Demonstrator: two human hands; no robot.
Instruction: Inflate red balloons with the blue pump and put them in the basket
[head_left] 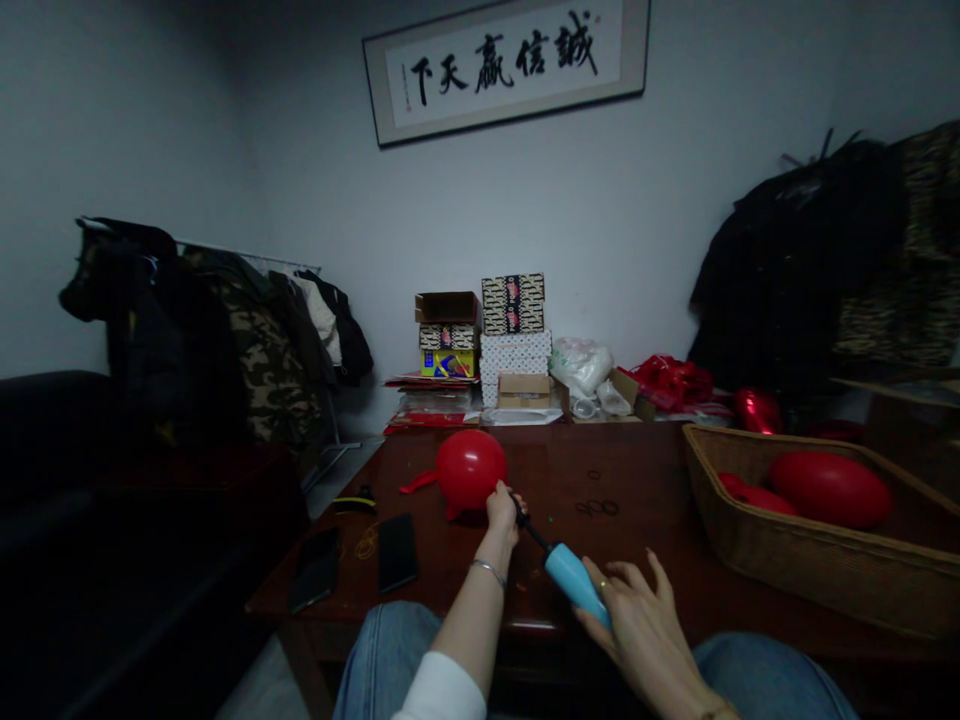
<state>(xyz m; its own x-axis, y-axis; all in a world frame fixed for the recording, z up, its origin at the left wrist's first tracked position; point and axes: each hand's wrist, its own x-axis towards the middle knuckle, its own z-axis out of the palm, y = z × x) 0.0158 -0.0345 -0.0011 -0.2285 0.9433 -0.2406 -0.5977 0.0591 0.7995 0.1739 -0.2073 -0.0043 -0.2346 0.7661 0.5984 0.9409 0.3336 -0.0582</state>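
Observation:
A round, inflated red balloon is in front of me over the dark table. My left hand is closed at the balloon's near right side, where the black nozzle end of a hand pump meets it. The balloon's neck is hidden by my fingers. The pump has a light blue body and slants down to the right. My right hand grips that blue body between thumb and index finger, with the other fingers raised and spread. A limp red balloon lies left of the inflated one.
A wicker basket at the right holds red balloons. Two dark phones lie at the table's left, near yellow rubber bands. Black rings lie right of centre. Boxes stand behind the table.

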